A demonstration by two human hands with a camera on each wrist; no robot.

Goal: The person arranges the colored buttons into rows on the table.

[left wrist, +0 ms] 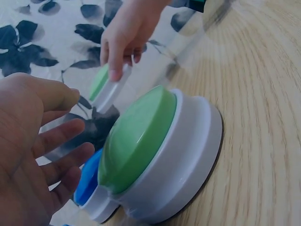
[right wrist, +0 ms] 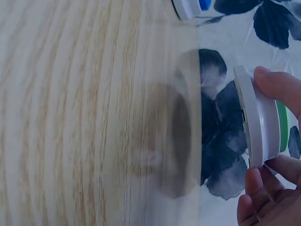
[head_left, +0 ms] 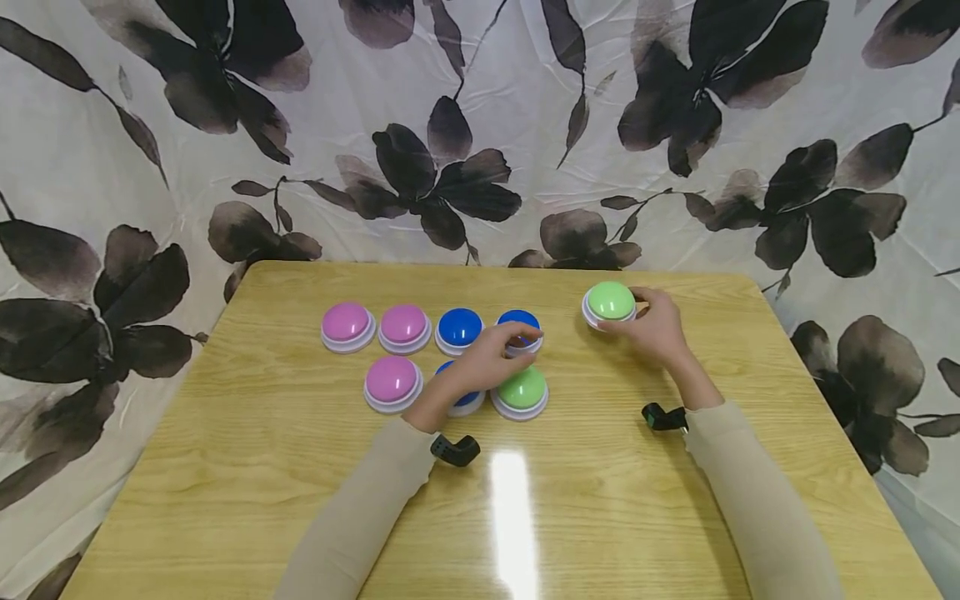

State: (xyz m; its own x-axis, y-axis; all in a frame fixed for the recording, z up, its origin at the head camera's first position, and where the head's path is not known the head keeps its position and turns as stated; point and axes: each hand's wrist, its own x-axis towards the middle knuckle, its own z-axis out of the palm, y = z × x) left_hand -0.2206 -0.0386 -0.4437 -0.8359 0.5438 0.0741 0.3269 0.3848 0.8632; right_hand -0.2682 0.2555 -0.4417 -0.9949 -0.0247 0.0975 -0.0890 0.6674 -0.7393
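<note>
My right hand (head_left: 651, 327) grips a green push button (head_left: 611, 301) by its white base at the back right. The right wrist view shows this button's white base (right wrist: 263, 122) tilted up off the table, thumb on one side and fingers on the other. My left hand (head_left: 491, 358) hovers over the group of buttons with loosely bent fingers, holding nothing. Under and beside it are a second green button (head_left: 522, 388), a blue button (head_left: 519, 318) behind, and a partly hidden blue button (head_left: 467, 400). In the left wrist view the fingers (left wrist: 66, 136) are beside the green button (left wrist: 136, 136).
Left of my left hand stand another blue button (head_left: 460, 327) and three pink buttons (head_left: 346, 323), in two rows. All rest on a wooden table (head_left: 300, 467). Behind its back edge hangs a white cloth (head_left: 540, 200) with dark flowers.
</note>
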